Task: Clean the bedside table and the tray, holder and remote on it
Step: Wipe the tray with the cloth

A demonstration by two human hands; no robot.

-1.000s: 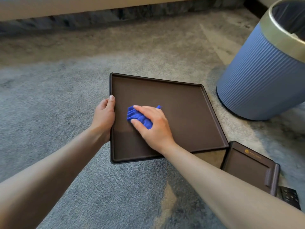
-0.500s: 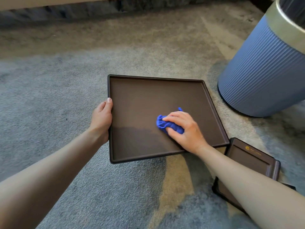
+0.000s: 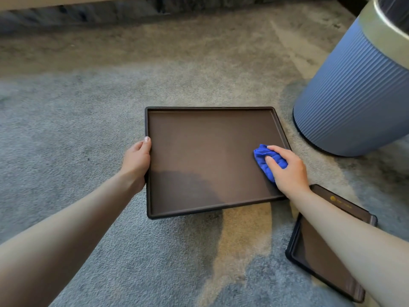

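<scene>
A dark brown rectangular tray [image 3: 210, 151] lies on the carpet in the middle of the head view. My left hand [image 3: 136, 161] grips its left rim, thumb on top. My right hand [image 3: 287, 171] presses a bunched blue cloth [image 3: 266, 161] onto the tray's inner surface close to its right rim. A smaller brown holder [image 3: 318, 251] with a gold logo lies on the floor at the lower right, partly hidden under my right forearm. The remote is not visible.
A ribbed blue bin [image 3: 358, 89] with a gold rim stands just right of the tray. Grey and beige carpet [image 3: 66, 140] covers the floor. A dark baseboard runs along the top edge.
My right hand has swept the blue cloth across the tray from its left side to its right side. My left hand stays on the left rim.
</scene>
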